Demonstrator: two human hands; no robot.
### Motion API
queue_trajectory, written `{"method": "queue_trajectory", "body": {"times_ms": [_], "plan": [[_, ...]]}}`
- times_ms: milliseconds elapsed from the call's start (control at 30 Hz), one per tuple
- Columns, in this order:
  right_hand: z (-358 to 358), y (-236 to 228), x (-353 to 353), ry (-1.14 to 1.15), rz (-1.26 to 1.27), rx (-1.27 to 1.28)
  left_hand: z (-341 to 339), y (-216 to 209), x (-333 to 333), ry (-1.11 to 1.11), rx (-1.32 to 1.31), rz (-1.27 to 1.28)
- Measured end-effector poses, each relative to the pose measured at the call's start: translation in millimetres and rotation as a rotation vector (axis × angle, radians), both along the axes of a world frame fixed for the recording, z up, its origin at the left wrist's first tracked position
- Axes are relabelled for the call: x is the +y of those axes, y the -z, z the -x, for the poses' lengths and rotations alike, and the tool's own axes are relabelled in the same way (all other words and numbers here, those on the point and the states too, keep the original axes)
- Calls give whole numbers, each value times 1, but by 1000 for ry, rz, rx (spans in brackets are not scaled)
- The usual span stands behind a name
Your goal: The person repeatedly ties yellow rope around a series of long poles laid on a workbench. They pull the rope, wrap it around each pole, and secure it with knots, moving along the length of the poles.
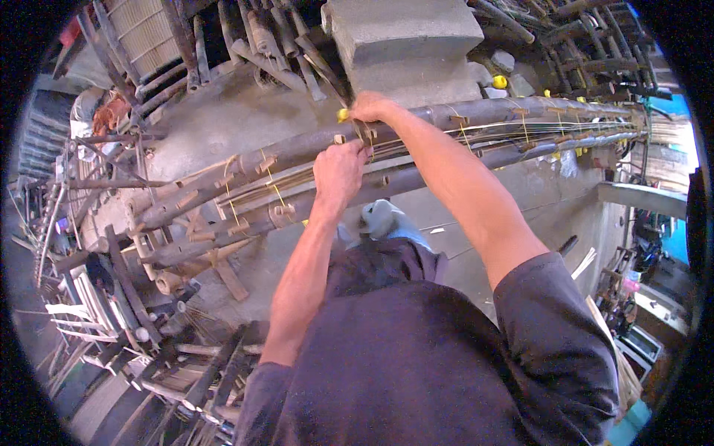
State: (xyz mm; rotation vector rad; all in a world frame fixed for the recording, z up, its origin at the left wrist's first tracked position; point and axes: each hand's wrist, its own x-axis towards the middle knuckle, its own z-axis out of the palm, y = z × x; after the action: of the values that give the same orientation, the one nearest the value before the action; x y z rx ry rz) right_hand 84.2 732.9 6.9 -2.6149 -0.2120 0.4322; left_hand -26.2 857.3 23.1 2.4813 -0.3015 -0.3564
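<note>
A person, seen from above in a dark T-shirt, reaches both bare arms toward 12 o'clock over two long poles. The far pole (312, 146) and near pole (371, 191) run side by side, curving from 9 o'clock to just past 2. Thin slats (294, 181) lie lengthwise between them, with yellow strings (276, 189) crossing at intervals. The left hand (341, 169), just above centre at 12, is at the far pole, fingers curled in near a small peg (340, 139); whether they grip something cannot be told. The right hand (374, 109), farther out at 12, bends over that pole, fingers pointing down and close together. A yellow lump (343, 115) sits right by its fingertips; whether it is held is unclear. Beyond, at 12 to 1 o'clock, stands a concrete block (413, 48). Stacked wood (264, 37) lies at 11, and wooden frames (97, 323) crowd 8.
</note>
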Motion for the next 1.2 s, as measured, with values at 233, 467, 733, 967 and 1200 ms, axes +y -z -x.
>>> {"method": "queue_trajectory", "body": {"times_ms": [233, 467, 733, 967, 1200], "plan": [[194, -24, -10, -353, -658, 165, 7, 10, 10, -68, 11, -39], [214, 35, -2, -527, -321, 139, -42, -33, -3, -217, 185, 601], [208, 2, -41, 364, -651, -127, -133, 65, 8, -101, 406, 321], [201, 1, -47, 1137, -1382, 246, -116, 4, 115, 363, 97, 76], [216, -52, 38, 586, -189, -498, -74, -16, 135, 1183, -270, -397]]}}
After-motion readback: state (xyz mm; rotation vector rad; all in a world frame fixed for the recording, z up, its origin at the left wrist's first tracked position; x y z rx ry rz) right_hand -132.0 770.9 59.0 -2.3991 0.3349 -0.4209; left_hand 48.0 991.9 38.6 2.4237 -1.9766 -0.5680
